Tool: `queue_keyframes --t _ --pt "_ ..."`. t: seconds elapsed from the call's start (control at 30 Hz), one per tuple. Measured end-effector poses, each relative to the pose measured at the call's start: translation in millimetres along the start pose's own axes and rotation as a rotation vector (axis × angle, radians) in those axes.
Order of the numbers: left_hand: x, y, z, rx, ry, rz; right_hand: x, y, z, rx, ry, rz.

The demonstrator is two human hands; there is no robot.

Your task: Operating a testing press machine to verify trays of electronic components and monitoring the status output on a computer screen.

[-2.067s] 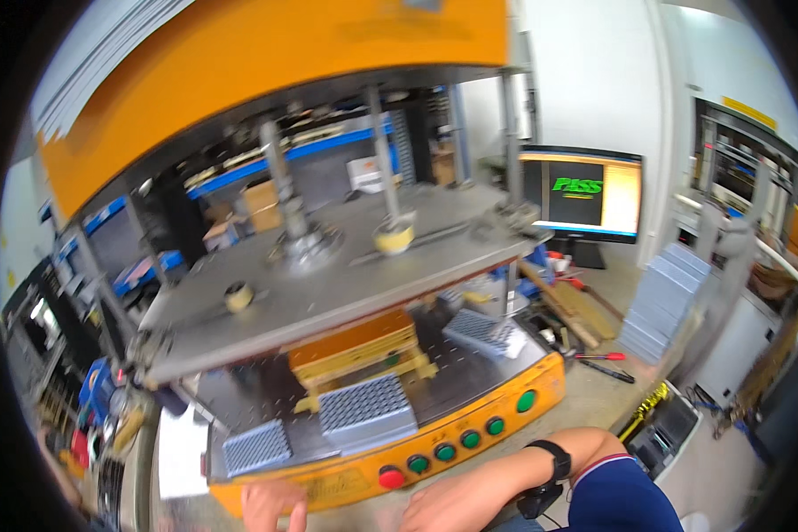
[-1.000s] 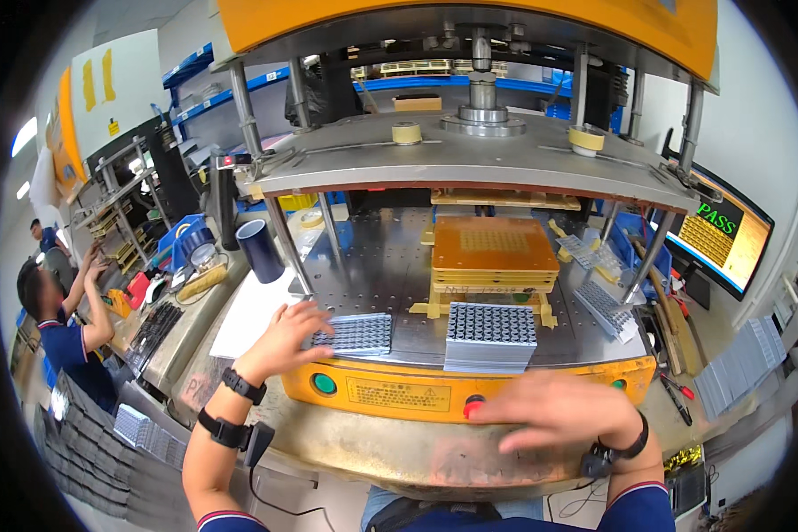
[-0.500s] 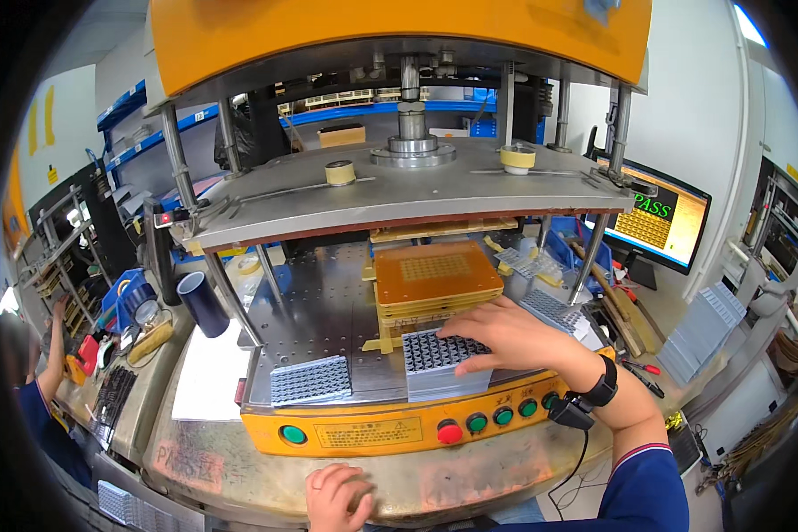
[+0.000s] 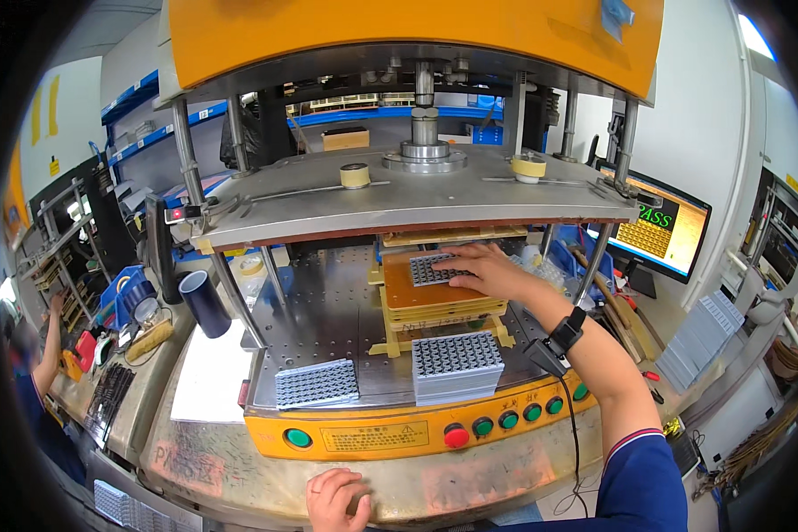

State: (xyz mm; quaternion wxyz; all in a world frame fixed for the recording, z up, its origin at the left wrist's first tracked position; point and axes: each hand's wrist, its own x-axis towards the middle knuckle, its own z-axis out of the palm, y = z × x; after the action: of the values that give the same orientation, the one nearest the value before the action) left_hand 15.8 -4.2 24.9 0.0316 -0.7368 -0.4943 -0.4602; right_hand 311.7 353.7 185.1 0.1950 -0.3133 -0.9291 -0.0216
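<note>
While R hand (image 4: 492, 271) holds panel (image 4: 427, 269), orange plate (image 4: 421, 297) has open L edge.

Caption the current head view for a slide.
Right hand on a grey patterned sheet atop an orange plate inside the press; left hand at the bench.

Viewed remotely on a clock face, the press plate (image 4: 417, 190) at 12 is smooth grey metal, the cylinder (image 4: 206, 306) at 9 glossy. The panel (image 4: 426, 269) at centre and the stack (image 4: 457, 368) at 5 show a patterned, faintly shiny surface, whether plastic or metal I cannot tell; I read the sheet (image 4: 206, 390) at 8 as matt paper, the sleeve (image 4: 647, 483) at 4 as cloth, the benchtop (image 4: 403, 492) at 6 as scuffed.
</note>
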Motion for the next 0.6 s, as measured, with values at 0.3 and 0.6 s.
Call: queue_keyframes --t 0.3,0.6 --pt "-0.2 3.0 -1.7 0.000 0.025 -0.007 5.8 -6.8 -3.1 -0.013 -0.032 0.026" --pt "-1.0 2.8 0.4 0.016 0.007 -0.019 16.5 1.3 -10.1 0.075 -0.246 0.051"
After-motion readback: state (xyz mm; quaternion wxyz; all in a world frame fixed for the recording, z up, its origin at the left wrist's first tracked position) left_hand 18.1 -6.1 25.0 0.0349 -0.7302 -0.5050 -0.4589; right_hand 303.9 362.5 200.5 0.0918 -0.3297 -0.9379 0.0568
